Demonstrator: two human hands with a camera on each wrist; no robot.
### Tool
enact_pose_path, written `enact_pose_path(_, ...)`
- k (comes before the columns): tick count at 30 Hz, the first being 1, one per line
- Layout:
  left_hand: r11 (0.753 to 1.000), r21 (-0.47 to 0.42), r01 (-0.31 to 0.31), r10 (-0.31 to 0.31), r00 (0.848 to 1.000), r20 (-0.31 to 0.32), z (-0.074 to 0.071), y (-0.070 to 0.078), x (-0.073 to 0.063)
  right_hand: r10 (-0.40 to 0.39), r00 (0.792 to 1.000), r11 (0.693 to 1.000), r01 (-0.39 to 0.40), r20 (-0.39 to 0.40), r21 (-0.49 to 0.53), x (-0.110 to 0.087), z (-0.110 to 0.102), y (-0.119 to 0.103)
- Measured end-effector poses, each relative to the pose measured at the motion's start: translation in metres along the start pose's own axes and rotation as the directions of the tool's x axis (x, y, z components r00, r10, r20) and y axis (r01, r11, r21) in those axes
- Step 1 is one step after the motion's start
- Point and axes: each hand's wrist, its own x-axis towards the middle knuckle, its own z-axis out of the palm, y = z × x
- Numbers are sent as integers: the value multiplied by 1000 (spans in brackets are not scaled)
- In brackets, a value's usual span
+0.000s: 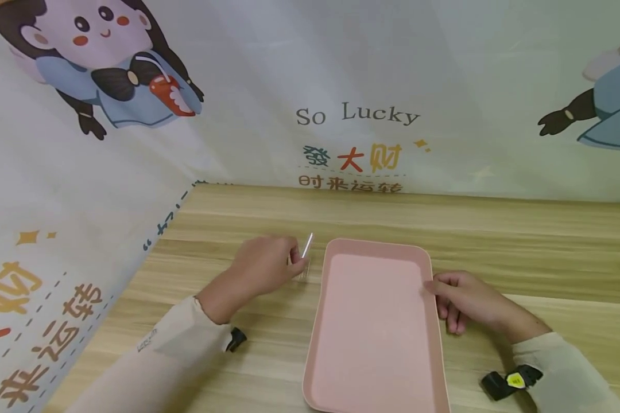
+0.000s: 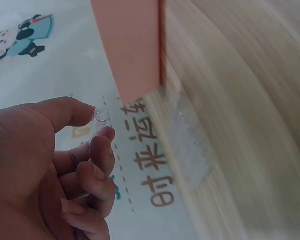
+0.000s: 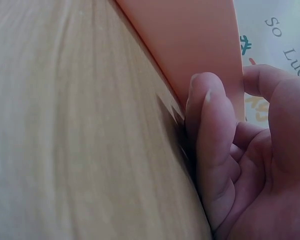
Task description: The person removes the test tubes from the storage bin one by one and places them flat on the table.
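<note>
My left hand is left of the pink tray, pinching a slim clear rod-like piece between thumb and forefinger. In the left wrist view the rounded, see-through end of this clear piece shows at the fingertips; its exact kind I cannot tell. The other fingers of that hand are curled loosely. On the tray's right side my right hand grips the rim, thumb over the edge and fingers against the outer wall. The right wrist view shows those fingers low beside the tray wall, close to the wood.
The tray lies flat on a wood-grain table. In the left wrist view a pale translucent patch shows on the wood near the tray's corner. A printed white cloth rises behind the table and along its left side.
</note>
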Motion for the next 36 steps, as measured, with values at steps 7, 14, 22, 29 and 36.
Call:
enact_pose_path(7, 999, 1, 45, -45, 999, 18, 5, -16, 2, -2, 1000, 1000, 2, -4, 7, 1, 1, 1)
enact_pose_path(14, 994, -1, 109, -109, 992, 62, 13, -34, 7, 3, 1000, 1000, -3, -4, 4, 0, 1, 2)
enact_pose_path(22, 990, 18, 137, -138, 985, 99, 16, -51, 9, -7, 1000, 1000, 7, 14, 10, -2, 1, -1)
enact_pose_path(29, 987, 13, 160, -160, 977, 142, 18, -58, 10, 1, 1000, 1000, -1, 19, 11, -4, 2, -4)
enact_pose_path(36, 985, 37, 170, -173, 968, 181, 22, -60, 10, 7, 1000, 1000, -7, 19, 6, -2, 2, -1)
